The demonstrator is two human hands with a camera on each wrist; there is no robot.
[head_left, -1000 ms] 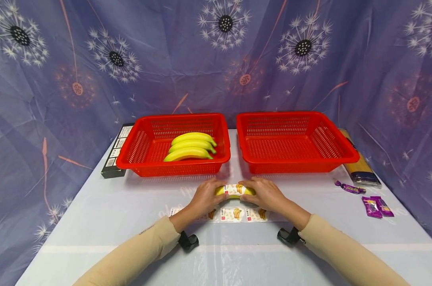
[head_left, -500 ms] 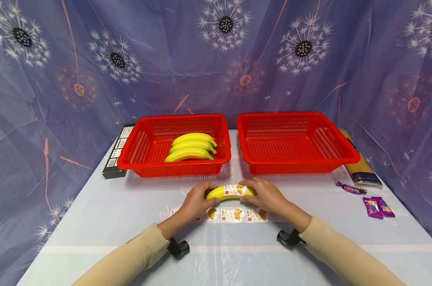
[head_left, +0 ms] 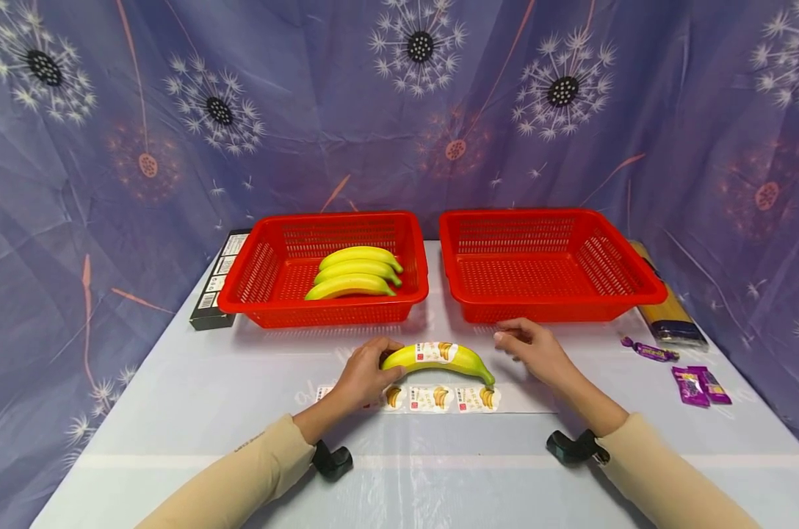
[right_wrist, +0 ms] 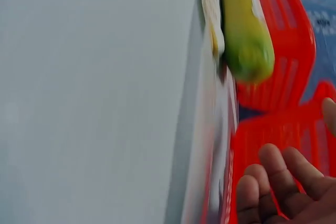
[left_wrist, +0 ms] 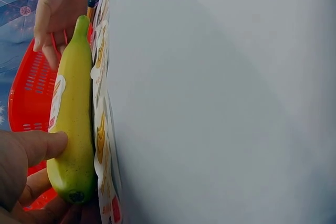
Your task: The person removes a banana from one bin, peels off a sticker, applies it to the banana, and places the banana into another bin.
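Note:
A yellow banana (head_left: 462, 360) with a green stem lies on the table, a white sticker (head_left: 432, 352) with a banana picture across its middle. My left hand (head_left: 365, 372) grips the banana's left end between thumb and fingers, as the left wrist view also shows. Apart from the stem, off to the right, my right hand (head_left: 534, 354) holds nothing; its fingers (right_wrist: 278, 177) are loosely bent in the right wrist view. Just in front of the banana lies a strip of similar stickers (head_left: 432, 399), its left part hidden by my left arm.
Behind, a red basket (head_left: 327, 312) on the left holds several bananas (head_left: 360, 268); a second red basket (head_left: 538, 310) stands on the right. A black-and-white box (head_left: 217, 283) lies far left. At right are a yellowish packet (head_left: 670, 312) and purple-wrapped candies (head_left: 690, 386).
My left hand has slid left along the banana to its end. My right hand has let go of the stem end and moved right, uncovering the stem.

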